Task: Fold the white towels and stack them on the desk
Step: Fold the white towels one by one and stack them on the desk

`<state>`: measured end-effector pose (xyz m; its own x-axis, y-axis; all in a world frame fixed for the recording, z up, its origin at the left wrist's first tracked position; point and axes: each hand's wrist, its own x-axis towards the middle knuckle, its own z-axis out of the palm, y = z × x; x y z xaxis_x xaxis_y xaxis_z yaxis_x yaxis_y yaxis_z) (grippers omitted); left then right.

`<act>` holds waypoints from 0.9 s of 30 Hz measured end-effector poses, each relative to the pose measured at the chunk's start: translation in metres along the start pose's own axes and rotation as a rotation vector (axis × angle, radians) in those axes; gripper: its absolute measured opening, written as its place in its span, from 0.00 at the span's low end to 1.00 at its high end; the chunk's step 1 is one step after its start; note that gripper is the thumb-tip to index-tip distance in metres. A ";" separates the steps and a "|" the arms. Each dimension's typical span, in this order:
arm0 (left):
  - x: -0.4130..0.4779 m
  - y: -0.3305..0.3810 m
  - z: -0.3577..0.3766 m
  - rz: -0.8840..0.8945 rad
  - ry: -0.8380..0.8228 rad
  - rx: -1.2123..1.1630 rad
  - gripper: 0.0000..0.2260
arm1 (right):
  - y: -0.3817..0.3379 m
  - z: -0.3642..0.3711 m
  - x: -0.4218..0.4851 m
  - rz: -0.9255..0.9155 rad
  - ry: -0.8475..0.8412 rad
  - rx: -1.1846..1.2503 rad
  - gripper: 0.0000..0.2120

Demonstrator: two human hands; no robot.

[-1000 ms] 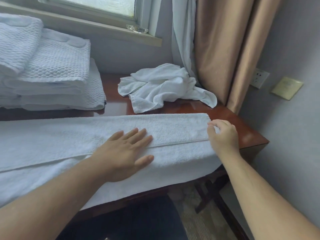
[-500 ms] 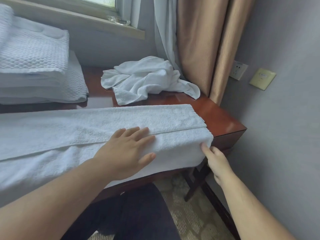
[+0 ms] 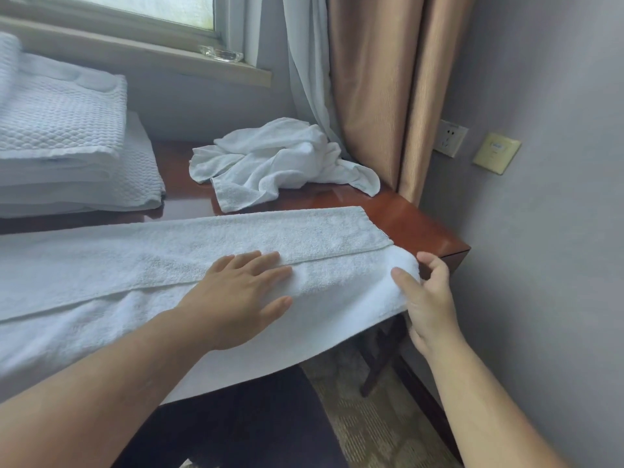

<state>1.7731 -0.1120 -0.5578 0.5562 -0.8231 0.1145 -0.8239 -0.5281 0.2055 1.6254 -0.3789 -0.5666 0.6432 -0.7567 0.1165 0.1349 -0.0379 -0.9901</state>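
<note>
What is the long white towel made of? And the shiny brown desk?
The long white towel looks like looped terry cloth, probably cotton: its surface is fuzzy and nubbly. The desk looks like wood with a glossy reddish-brown varnish, since it mirrors light; solid or veneer, I cannot tell.

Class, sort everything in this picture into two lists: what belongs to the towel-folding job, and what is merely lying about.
Belongs: spread towel, pressed by the left hand, its end gripped by the right hand; crumpled towel; folded stack; desk.
Lying about: glass dish on the sill; curtain; wall socket; wall plate.
</note>
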 end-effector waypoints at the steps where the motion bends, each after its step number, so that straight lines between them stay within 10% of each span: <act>1: 0.000 0.003 -0.002 -0.008 -0.002 -0.031 0.30 | -0.009 0.004 0.000 -0.031 -0.015 0.017 0.21; 6: -0.003 0.027 -0.018 0.019 0.032 -0.239 0.31 | -0.039 0.024 0.017 0.038 -0.089 0.238 0.01; 13: 0.005 0.036 -0.029 -0.200 0.112 -0.274 0.15 | -0.064 0.037 0.040 0.147 -0.155 0.410 0.10; 18: 0.025 0.017 -0.048 -0.286 0.128 -0.280 0.15 | -0.065 0.026 0.045 0.047 -0.488 -0.250 0.19; 22: 0.052 0.003 -0.066 -0.269 0.128 -0.101 0.17 | -0.064 0.036 0.059 -0.256 -0.118 -0.952 0.03; 27: 0.081 -0.015 -0.076 -0.166 0.178 0.117 0.19 | -0.057 0.040 0.087 -0.547 0.003 -1.076 0.18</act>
<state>1.8387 -0.1547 -0.4773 0.6867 -0.6791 0.2594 -0.7210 -0.6819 0.1235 1.7038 -0.4165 -0.4967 0.6950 -0.4720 0.5423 -0.3090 -0.8772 -0.3675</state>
